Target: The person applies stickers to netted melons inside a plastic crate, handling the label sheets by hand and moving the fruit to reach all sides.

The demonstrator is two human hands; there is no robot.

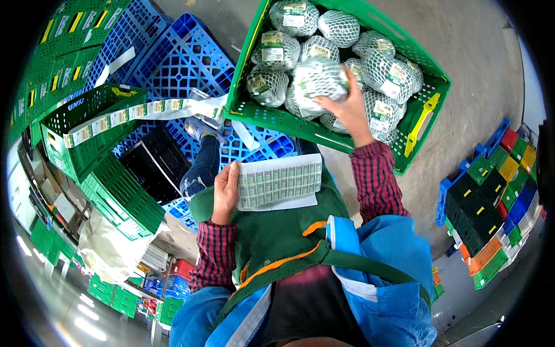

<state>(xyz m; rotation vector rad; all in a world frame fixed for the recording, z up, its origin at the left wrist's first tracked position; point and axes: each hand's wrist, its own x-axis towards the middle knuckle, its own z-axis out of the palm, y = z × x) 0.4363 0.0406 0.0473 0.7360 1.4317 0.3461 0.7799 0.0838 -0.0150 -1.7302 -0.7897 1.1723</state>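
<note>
My left hand (226, 194) pinches the left edge of a sheet of small green stickers (280, 182) on pale backing, held above my dark green apron (260, 231). Up and to the right, my right hand (348, 113) grips a round fruit in a white foam net (319, 80), slightly blurred, over a green crate (324, 139). Several more round net-wrapped fruits (384, 75) fill most of that crate, many with a label on the net. What kind of fruit is inside the nets I cannot make out.
A long strip of labels (139, 111) stretches across a smaller green crate (55, 136) at the left. Blue pallets (185, 61) and a black crate (153, 162) lie near it. Green crates (58, 63) are stacked far left; a pile of coloured crates (491, 202) stands at right.
</note>
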